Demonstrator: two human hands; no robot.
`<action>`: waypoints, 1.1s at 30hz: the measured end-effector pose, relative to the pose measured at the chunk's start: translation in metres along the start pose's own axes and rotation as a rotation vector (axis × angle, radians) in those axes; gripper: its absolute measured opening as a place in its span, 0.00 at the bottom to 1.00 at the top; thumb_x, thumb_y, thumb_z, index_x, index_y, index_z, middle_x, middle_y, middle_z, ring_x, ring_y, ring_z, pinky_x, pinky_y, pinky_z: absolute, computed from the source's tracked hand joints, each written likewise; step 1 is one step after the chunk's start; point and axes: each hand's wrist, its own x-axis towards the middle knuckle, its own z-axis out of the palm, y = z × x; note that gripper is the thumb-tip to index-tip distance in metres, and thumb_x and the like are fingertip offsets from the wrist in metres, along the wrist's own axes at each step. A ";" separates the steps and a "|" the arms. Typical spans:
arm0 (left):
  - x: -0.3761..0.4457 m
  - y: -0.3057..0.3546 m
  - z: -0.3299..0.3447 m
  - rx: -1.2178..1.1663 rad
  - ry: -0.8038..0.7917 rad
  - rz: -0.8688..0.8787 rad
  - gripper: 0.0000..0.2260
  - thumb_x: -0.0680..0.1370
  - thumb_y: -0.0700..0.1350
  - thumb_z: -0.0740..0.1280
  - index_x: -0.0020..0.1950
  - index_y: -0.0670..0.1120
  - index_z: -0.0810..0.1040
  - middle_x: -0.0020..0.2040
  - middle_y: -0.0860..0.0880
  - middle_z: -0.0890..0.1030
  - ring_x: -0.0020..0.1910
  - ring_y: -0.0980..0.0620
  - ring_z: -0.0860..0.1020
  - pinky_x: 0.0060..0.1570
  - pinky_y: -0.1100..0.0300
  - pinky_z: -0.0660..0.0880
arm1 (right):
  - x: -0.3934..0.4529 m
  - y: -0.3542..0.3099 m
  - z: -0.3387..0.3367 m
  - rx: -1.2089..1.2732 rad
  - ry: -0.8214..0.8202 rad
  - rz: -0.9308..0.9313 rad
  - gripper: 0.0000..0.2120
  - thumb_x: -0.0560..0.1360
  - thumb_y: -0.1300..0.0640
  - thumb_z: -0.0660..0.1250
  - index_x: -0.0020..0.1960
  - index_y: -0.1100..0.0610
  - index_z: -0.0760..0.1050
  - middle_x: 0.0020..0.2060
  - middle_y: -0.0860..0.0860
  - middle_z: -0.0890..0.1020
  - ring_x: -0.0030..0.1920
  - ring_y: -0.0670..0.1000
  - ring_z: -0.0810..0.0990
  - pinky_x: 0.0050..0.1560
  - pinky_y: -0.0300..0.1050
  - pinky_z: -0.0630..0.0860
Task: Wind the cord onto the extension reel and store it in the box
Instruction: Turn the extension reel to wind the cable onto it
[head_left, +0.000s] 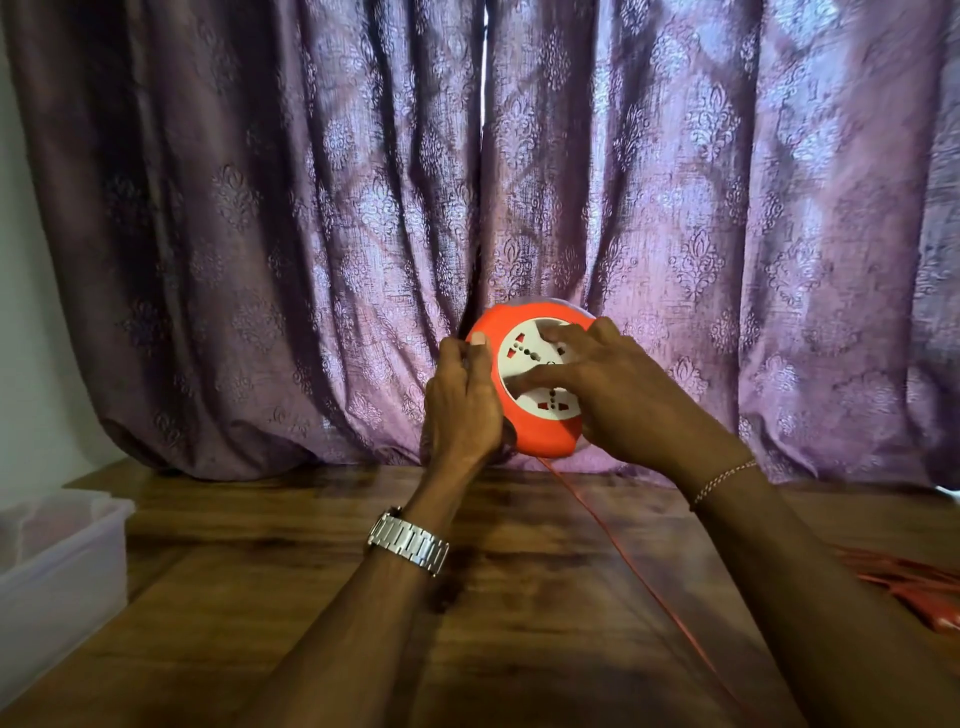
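A round orange extension reel (540, 431) with a white socket face is held up above the wooden table, its face turned toward me. My left hand (462, 400) grips its left rim, thumb on the front edge. My right hand (613, 389) lies on the white socket face with fingers spread across it, blurred. An orange cord (639, 577) drops from the reel's underside and runs across the table toward the lower right. More loose orange cord (914, 582) lies piled at the right edge. A clear plastic box (62, 566) stands at the left edge of the table.
A purple patterned curtain (311, 234) hangs right behind the reel and reaches the wooden table (291, 551). A pale wall shows at the far left. I wear a metal watch on my left wrist and a thin bracelet on my right.
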 end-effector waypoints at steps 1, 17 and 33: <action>0.000 0.001 0.000 0.004 -0.003 0.006 0.18 0.79 0.63 0.53 0.44 0.50 0.69 0.38 0.48 0.79 0.43 0.40 0.78 0.44 0.45 0.75 | 0.000 0.001 0.000 -0.018 0.006 0.009 0.33 0.67 0.62 0.71 0.64 0.34 0.73 0.72 0.53 0.67 0.62 0.58 0.66 0.58 0.52 0.67; -0.004 0.003 0.001 -0.003 -0.009 0.048 0.19 0.79 0.62 0.53 0.45 0.48 0.69 0.43 0.38 0.82 0.46 0.36 0.79 0.47 0.41 0.75 | -0.004 0.017 -0.012 0.184 0.053 -0.012 0.19 0.72 0.62 0.66 0.59 0.44 0.78 0.62 0.51 0.75 0.59 0.56 0.70 0.56 0.57 0.73; -0.001 0.003 -0.001 -0.023 0.001 0.033 0.19 0.78 0.66 0.53 0.41 0.52 0.67 0.39 0.46 0.80 0.42 0.40 0.78 0.41 0.48 0.74 | -0.008 0.000 -0.006 0.005 0.149 0.080 0.28 0.70 0.57 0.63 0.62 0.29 0.71 0.60 0.49 0.73 0.60 0.55 0.73 0.40 0.46 0.69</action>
